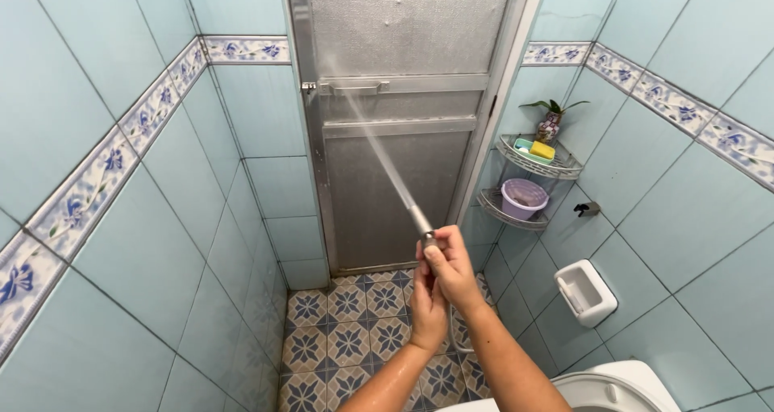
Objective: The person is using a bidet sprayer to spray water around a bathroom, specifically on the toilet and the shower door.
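Metal spray nozzle (421,222) in both hands' closed fingers (442,260), jet on frosted door (403,97), corner rack (532,166) alongside.

Not much is worn here, honestly. Two bare forearms are seen coming up from the bottom edge, and no sleeve is seen anywhere along them, right down to where they're cut off by the frame. The left hand (428,309) and right hand (451,268) are bare too: no gloves, no rings, no watch or bracelet at either wrist. A wet sheen can be made out along the left forearm. Fingernails are kept short and plain, as far as can be told. Nothing else of the body is shown.
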